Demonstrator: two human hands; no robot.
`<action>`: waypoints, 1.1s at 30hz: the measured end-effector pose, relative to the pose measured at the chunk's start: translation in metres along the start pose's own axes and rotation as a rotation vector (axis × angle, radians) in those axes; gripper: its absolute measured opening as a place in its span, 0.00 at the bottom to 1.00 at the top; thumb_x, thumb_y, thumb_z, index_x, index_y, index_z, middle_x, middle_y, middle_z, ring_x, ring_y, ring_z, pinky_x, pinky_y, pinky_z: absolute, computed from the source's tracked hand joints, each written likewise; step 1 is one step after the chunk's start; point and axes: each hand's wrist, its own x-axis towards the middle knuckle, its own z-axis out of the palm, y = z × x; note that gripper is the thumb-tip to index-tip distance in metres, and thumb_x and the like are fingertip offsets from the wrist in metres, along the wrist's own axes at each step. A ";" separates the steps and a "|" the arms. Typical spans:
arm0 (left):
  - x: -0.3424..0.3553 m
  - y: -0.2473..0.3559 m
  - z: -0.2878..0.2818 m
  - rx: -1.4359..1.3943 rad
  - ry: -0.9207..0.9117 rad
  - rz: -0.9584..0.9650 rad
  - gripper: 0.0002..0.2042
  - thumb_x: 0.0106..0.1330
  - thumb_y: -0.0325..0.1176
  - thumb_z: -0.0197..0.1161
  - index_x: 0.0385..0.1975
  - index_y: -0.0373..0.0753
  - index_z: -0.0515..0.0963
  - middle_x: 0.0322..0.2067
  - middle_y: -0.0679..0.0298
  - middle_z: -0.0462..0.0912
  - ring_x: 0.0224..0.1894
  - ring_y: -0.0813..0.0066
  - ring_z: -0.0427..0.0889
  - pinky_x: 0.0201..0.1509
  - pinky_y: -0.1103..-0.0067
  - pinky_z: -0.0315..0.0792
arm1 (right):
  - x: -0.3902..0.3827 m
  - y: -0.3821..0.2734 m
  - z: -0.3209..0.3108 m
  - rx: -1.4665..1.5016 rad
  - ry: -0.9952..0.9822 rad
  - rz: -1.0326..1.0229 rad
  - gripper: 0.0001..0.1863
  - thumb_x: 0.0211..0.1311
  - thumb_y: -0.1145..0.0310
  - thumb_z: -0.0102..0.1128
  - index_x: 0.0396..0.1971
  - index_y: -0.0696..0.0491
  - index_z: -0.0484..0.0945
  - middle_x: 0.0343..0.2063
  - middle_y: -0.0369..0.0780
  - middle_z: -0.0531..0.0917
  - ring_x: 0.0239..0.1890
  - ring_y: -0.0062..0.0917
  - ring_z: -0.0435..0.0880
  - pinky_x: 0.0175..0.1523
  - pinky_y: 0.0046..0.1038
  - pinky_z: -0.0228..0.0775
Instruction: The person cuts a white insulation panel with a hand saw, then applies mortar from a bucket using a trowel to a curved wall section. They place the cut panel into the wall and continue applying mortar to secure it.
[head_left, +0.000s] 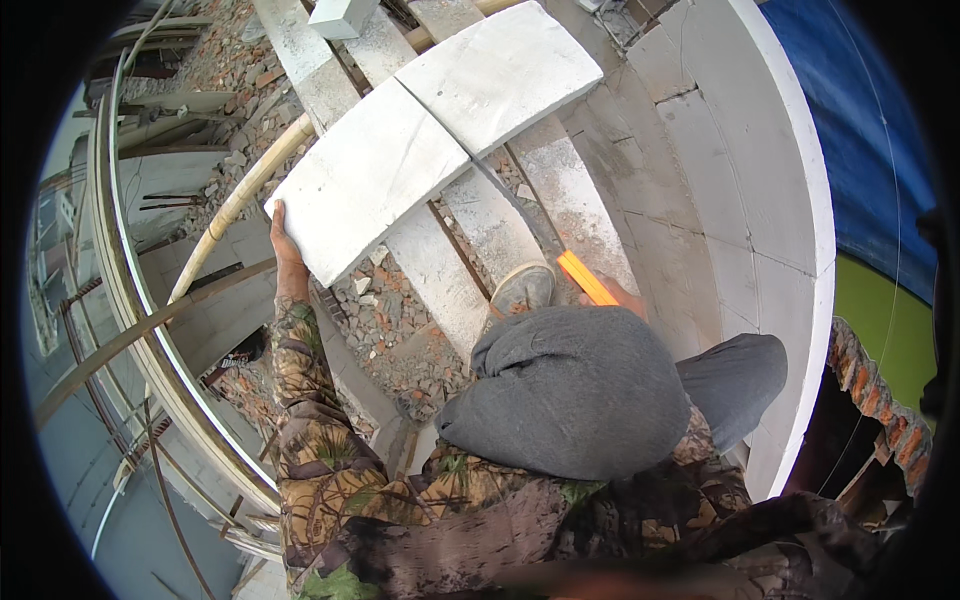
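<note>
A large white lightweight concrete block [365, 180] lies across several grey planks. A dark line runs through it, parting it from a second white piece [500, 75] at the right. My left hand [288, 248] grips the block's left end, its fingers partly hidden at the edge. Mostly behind my raised knee, my right hand [626, 298] is closed on the orange handle [586, 279] of a handsaw. The saw's narrow blade [520, 215] reaches up to the near end of the line in the block. My shoed foot [523, 288] rests on a plank below the blade.
The planks [430, 270] have gaps with broken brick rubble [385, 310] below. A curved light block wall [745, 190] rises close on my right. Bamboo poles [240, 205] and a metal-edged rail [150, 300] stand at left. Another white block [340, 18] sits at the far end.
</note>
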 end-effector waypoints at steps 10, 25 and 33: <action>0.007 -0.001 -0.006 0.013 0.107 -0.042 0.32 0.73 0.53 0.59 0.63 0.30 0.71 0.54 0.51 0.82 0.53 0.59 0.83 0.59 0.69 0.77 | 0.057 0.002 0.039 0.057 -0.008 -0.029 0.21 0.68 0.62 0.62 0.53 0.60 0.81 0.30 0.47 0.88 0.28 0.32 0.86 0.36 0.31 0.76; 0.000 -0.002 0.001 0.083 0.107 0.032 0.33 0.72 0.53 0.59 0.65 0.31 0.70 0.57 0.51 0.80 0.55 0.58 0.82 0.61 0.68 0.76 | 0.005 0.016 0.001 0.399 -0.037 0.436 0.23 0.68 0.63 0.63 0.58 0.61 0.79 0.30 0.42 0.87 0.31 0.25 0.84 0.39 0.31 0.77; 0.003 0.000 0.004 0.043 0.114 0.051 0.34 0.71 0.53 0.62 0.66 0.30 0.69 0.59 0.52 0.80 0.58 0.60 0.81 0.63 0.69 0.74 | 0.046 0.044 0.036 0.058 -0.022 -0.002 0.18 0.70 0.69 0.61 0.55 0.59 0.82 0.33 0.39 0.87 0.35 0.18 0.82 0.43 0.24 0.75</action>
